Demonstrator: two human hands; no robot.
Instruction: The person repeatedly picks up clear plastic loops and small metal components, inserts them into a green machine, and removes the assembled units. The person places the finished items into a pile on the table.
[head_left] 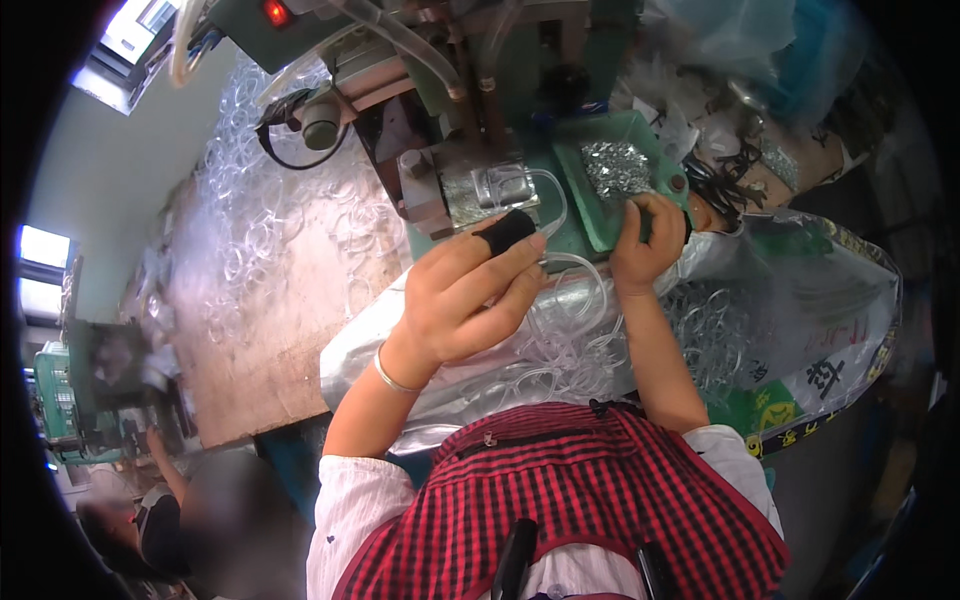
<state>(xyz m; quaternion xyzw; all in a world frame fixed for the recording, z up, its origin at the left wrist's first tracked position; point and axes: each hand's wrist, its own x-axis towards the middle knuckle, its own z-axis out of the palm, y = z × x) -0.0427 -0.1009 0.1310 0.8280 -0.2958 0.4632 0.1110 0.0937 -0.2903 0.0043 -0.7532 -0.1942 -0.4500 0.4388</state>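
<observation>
My left hand (465, 295) pinches a length of clear plastic tubing (563, 205) between thumb and fingertips, with a black cover on one finger. The tube curves up to a small metal work plate (500, 187) under the press head of a green machine (455, 110). My right hand (648, 245) is closed at the near edge of a green tray (592, 222), thumb and forefinger curled together. Whatever sits between those fingertips is too small to make out. Small shiny metal pieces (615, 168) lie heaped in the tray.
Many clear tube loops (245, 180) cover the wooden bench (260, 370) at left. More coiled tubing (570, 365) lies on silvery sheeting before me. A large printed plastic sack (810, 320) stands at right. Another person (165, 510) works at the lower left.
</observation>
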